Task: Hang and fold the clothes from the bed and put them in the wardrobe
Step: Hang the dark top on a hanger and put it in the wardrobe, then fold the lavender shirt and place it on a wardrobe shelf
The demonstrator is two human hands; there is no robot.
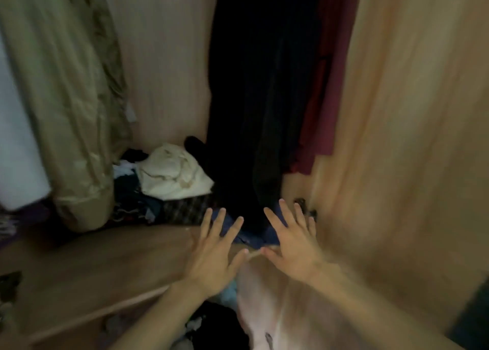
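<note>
I look into an open wooden wardrobe [164, 58]. My left hand [211, 254] and my right hand [293, 246] are stretched out side by side, fingers spread, thumbs almost touching, holding nothing. They hover over a folded blue garment [254, 237] on the wardrobe floor. A long dark garment [262, 98] hangs above it, with a maroon one [325, 85] to its right. A cream garment [172, 172] lies on a pile of clothes [137, 201] at the back left. The picture is blurred.
The wardrobe door [412, 125] stands open on the right. An olive-green garment [66, 98] hangs at the left. A wooden ledge [105, 265] runs along the wardrobe's front edge. A pale pink cloth [264, 310] and dark clothes [211, 323] lie below my arms.
</note>
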